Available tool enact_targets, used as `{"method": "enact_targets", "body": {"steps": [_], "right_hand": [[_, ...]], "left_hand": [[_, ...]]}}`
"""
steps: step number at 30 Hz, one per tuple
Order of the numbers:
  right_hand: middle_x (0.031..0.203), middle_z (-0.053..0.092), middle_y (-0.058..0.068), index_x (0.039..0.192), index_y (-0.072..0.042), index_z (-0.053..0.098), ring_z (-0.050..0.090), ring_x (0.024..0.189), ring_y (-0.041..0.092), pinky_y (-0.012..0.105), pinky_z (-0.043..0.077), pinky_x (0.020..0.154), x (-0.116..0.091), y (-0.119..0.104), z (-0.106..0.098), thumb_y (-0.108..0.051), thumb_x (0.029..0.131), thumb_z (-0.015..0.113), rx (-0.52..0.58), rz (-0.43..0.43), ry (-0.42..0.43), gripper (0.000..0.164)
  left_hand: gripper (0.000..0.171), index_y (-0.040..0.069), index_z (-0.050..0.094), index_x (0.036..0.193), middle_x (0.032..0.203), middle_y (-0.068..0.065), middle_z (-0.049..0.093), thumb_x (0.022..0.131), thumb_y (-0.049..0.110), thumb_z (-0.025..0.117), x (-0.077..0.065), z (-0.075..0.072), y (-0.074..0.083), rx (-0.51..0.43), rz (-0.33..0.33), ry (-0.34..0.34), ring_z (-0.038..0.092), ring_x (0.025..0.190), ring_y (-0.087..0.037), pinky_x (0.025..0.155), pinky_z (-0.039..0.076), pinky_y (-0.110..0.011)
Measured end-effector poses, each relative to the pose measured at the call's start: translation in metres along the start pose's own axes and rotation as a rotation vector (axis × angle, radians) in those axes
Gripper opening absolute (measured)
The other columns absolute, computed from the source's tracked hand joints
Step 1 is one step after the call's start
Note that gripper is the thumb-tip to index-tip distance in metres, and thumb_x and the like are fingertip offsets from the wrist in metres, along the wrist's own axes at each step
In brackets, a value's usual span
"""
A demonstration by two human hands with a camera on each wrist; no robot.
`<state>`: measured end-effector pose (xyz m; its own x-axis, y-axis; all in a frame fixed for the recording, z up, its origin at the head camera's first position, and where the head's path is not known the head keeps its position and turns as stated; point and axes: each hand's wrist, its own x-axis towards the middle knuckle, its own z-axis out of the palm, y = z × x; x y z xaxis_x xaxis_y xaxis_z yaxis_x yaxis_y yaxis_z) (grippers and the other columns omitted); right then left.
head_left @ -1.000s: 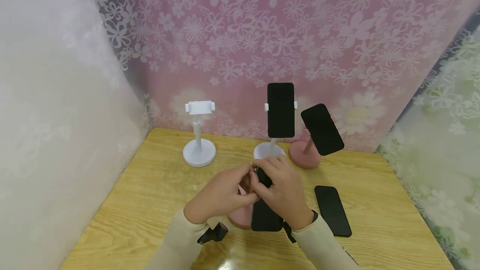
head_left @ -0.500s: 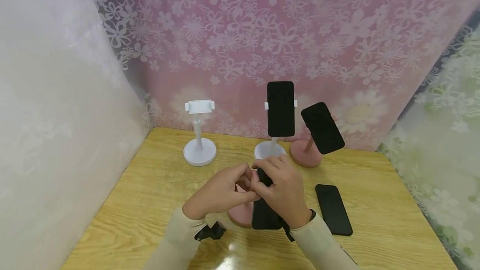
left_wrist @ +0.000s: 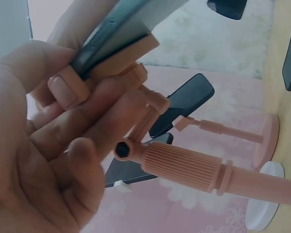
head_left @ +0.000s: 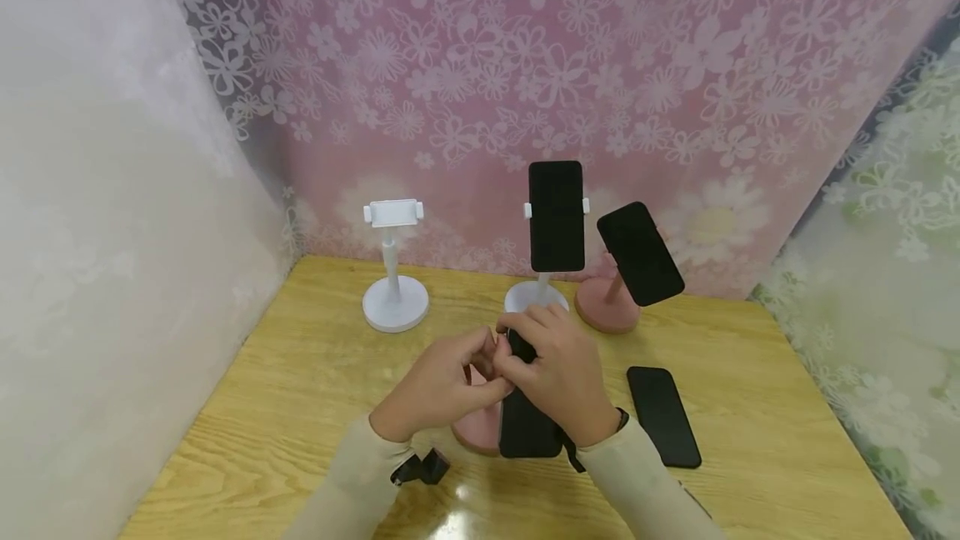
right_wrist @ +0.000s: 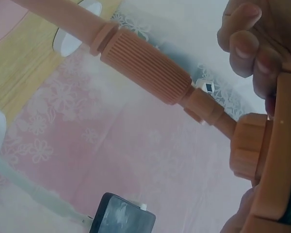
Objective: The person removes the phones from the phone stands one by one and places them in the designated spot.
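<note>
A pink phone stand stands at the front middle of the table, partly covered by both hands. At its clamp sits a black phone, its screen facing up towards the head camera. My left hand holds the clamp's side, the thumb at the phone's edge and the fingers curled behind. Across the phone's upper part lies my right hand, gripping phone and clamp, fingertips meeting the left ones. Its fingers also show around the clamp's back. The ribbed collar of the stand is untouched below.
A white stand with a bare clamp is at the back left. Another phone is upright in a white stand; one more tilts on a pink stand. Right of my right hand, a black phone lies on the table.
The head view has shifted slightly. Both hands stay at the clamp and phone, with only small finger movement.
</note>
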<state>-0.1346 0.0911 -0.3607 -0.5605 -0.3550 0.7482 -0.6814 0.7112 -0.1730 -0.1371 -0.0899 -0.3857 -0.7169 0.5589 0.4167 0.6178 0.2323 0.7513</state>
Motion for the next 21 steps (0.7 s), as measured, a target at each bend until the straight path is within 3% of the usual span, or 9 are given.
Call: {"method": "enact_targets", "body": {"steps": [10,21], "right_hand": [[0.076,0.059,-0.005,0.087,-0.018,0.071,0.041,0.064,0.014,0.027,0.038,0.054,0.003,0.002,-0.006,-0.022,0.083,0.061,-0.034,-0.020,-0.008,0.012],[0.075,0.057,-0.004,0.086,-0.017,0.070,0.040,0.063,0.014,0.026,0.037,0.054,0.002,0.004,-0.004,-0.021,0.081,0.063,-0.038,-0.027,-0.039,0.009]], "left_hand": [[0.013,0.029,0.053,0.083,0.077,0.018,0.059,0.091,0.030,0.062,0.005,-0.002,-0.002,0.040,0.093,0.018,0.052,0.061,-0.002,0.049,0.042,-0.021],[0.017,0.029,0.053,0.079,0.072,0.019,0.056,0.089,0.022,0.064,0.000,-0.009,-0.003,0.087,0.100,0.000,0.044,0.051,-0.003,0.043,0.037,-0.019]]}}
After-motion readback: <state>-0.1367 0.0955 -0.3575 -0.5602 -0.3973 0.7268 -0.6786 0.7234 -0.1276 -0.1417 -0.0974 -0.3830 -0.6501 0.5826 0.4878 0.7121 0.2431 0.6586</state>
